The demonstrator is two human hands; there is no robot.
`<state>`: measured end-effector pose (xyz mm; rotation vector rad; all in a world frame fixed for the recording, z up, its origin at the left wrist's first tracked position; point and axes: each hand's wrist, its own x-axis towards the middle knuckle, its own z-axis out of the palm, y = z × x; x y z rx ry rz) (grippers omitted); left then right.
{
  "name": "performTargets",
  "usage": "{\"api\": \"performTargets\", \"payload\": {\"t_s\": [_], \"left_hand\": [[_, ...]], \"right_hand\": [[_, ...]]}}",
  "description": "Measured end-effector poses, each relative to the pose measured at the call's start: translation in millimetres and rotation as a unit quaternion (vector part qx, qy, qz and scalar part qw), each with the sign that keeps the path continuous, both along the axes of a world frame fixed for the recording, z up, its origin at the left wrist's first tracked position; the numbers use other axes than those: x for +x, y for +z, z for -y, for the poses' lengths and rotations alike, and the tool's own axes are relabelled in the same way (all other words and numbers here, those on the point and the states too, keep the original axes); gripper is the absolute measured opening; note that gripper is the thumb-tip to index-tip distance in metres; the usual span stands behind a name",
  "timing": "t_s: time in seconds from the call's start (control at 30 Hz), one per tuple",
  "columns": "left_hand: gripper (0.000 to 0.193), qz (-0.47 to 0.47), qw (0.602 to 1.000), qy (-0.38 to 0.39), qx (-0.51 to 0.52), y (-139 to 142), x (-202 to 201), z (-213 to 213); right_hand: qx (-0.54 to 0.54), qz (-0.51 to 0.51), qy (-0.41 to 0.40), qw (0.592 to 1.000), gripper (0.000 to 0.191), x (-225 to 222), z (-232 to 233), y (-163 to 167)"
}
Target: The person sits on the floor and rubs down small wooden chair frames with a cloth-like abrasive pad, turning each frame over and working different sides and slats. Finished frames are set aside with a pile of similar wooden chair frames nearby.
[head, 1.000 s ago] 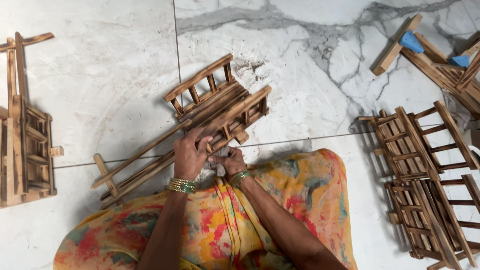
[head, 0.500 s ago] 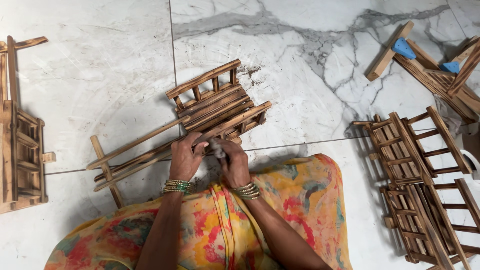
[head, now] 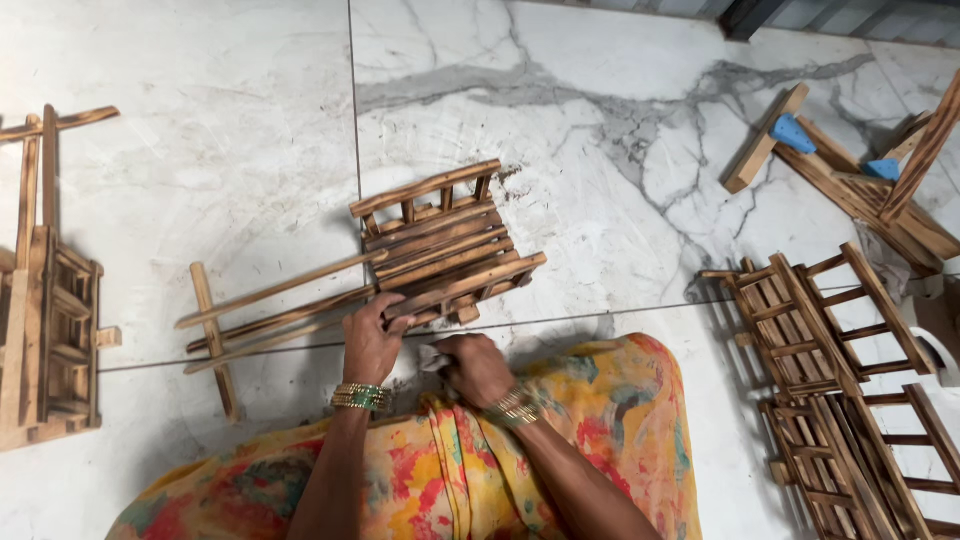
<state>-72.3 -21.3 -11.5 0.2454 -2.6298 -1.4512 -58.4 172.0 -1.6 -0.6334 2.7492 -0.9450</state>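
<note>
Wooden cart (head: 420,260), handles pointing left

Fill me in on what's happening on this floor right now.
A person sits on a marble floor. The left hand grips the near edge of a small slatted wooden cart with long handle sticks. The right hand clutches a small grey wad just beside it. More wooden frames lie to the right, others to the left.

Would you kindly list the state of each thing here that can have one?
Left hand: gripping the near rail of the wooden cart.
Right hand: closed on a small grey cloth.
Wooden cart: lying on the marble floor, long handles pointing left.
Stacked wooden frames: lying flat, untouched.
Left wooden frame: lying flat, untouched.
</note>
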Motion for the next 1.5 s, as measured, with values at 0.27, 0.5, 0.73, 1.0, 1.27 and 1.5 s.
{"api": "performTargets", "payload": {"t_s": [0.27,0.5,0.73,1.0,1.27,1.5], "left_hand": [[0.041,0.041,0.997,0.029,0.065,-21,-1,0],[0.032,-0.006,0.998,0.013,0.066,-34,4,2],[0.054,0.032,0.993,0.026,-0.112,-25,10,42],[0.120,0.313,0.892,0.327,-0.008,-36,51,129],[0.077,0.216,0.874,0.206,0.383,-98,20,73],[0.038,0.147,0.744,0.357,0.545,-91,39,29]], "right_hand": [[0.090,-0.361,-0.229,0.900,0.037,-44,-48,64],[0.003,-0.322,-0.054,0.945,0.056,-3,49,22],[0.116,-0.300,0.015,0.947,0.046,-6,59,16],[0.116,-0.337,-0.016,0.934,0.040,-82,-22,3],[0.019,-0.290,0.025,0.956,0.023,-99,-122,47],[0.017,-0.278,-0.037,0.960,0.027,-81,-124,69]]}}
